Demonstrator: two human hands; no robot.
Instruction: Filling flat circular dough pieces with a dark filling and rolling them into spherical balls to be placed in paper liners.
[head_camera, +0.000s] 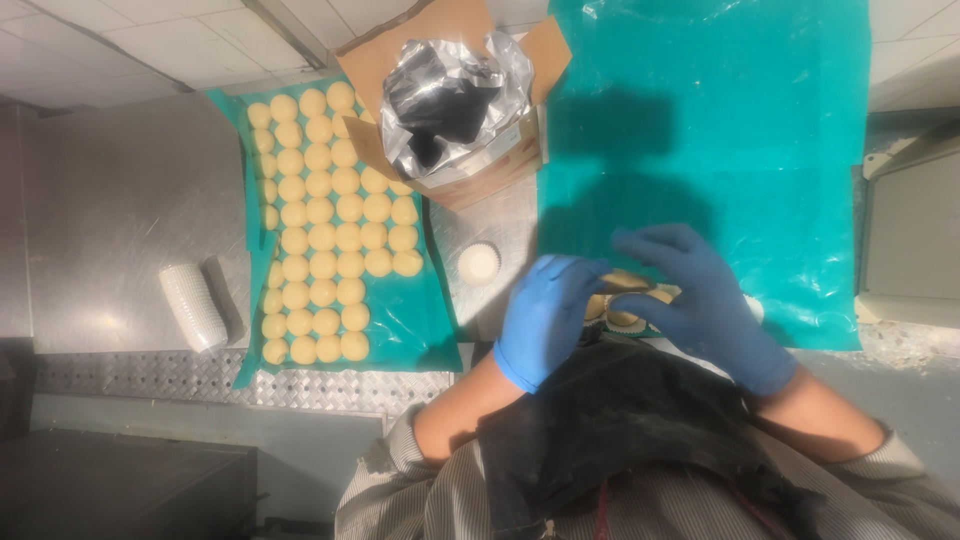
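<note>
I take the green sheet (700, 150) as my landmark. At its near edge both gloved hands meet over a small pale piece of dough (628, 283) with a dark streak across it. My left hand (545, 315) curls in from the sheet's left corner, fingers bent around the piece's side. My right hand (705, 300) arches over it from above, fingertips pressing down, so the piece is pinched between the two, probably so it can be shaped without touching the sheet. Under the hands I see a paper cup (625, 320) with a fluted rim, partly hidden, set just beneath the piece.

Left of the sheet, on bare steel, stands a single cup (479, 263), close by the left hand. Beyond it lies a smaller green sheet carrying rows of dough balls (320, 225), packed tight. At the big sheet's far left corner sits an open box (450, 100) with a crumpled foil liner. A stack of cups (193, 305) lies on its side well left of everything, on the counter (110, 200).
</note>
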